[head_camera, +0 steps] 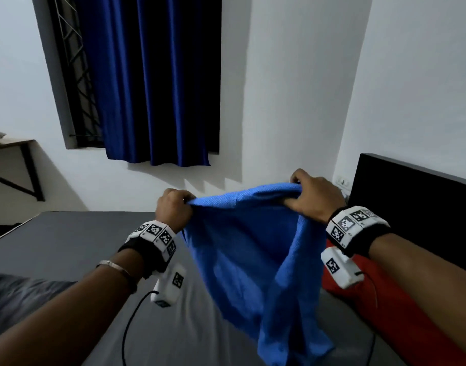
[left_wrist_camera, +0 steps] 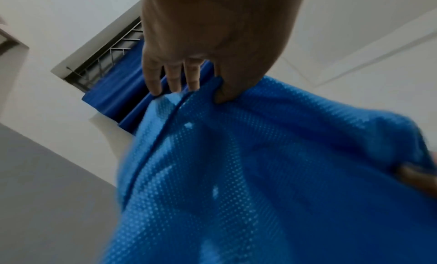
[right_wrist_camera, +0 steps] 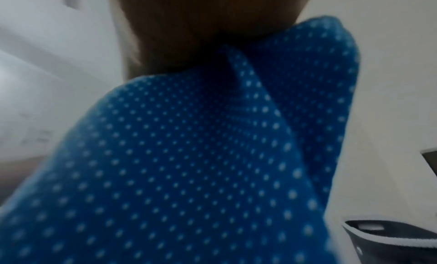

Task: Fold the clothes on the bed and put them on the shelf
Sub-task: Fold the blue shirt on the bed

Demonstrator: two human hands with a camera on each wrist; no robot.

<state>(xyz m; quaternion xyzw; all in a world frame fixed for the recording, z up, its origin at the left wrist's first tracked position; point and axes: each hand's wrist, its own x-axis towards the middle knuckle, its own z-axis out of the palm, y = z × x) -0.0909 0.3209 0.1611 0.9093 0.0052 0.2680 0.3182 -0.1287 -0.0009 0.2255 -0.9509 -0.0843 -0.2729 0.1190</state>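
From the head camera, the left hand (head_camera: 173, 207) and the right hand (head_camera: 315, 192) are both raised over the bed (head_camera: 68, 241), each with its grip closed on the top edge of a blue mesh garment (head_camera: 253, 260). The cloth sags between the two fists and hangs down in loose folds, its lower end low in the picture over the grey sheet; whether it touches the sheet cannot be told. A red cloth (head_camera: 401, 307) lies on the bed at the right, below the right forearm, beside the black headboard (head_camera: 411, 202). A crumpled grey garment (head_camera: 23, 294) lies at the left edge of the bed. Behind the bed stands a white wall with a barred window (head_camera: 73, 75) partly covered by a dark blue curtain (head_camera: 158, 83). A wall socket (head_camera: 341, 182) sits just left of the headboard. At far left a counter (head_camera: 12, 146) on dark legs stands against the wall.

The left wrist camera shows the left hand's fingers (left_wrist_camera: 173, 77) curled down onto a seam of the blue mesh, thumb pinching it from the other side; the curtain, window and white wall lie behind, the grey bed below at left.

The right wrist camera is blurred: the right hand's palm is dark at the top, with the dotted blue fabric bunched into it and filling most of the picture against the white wall.
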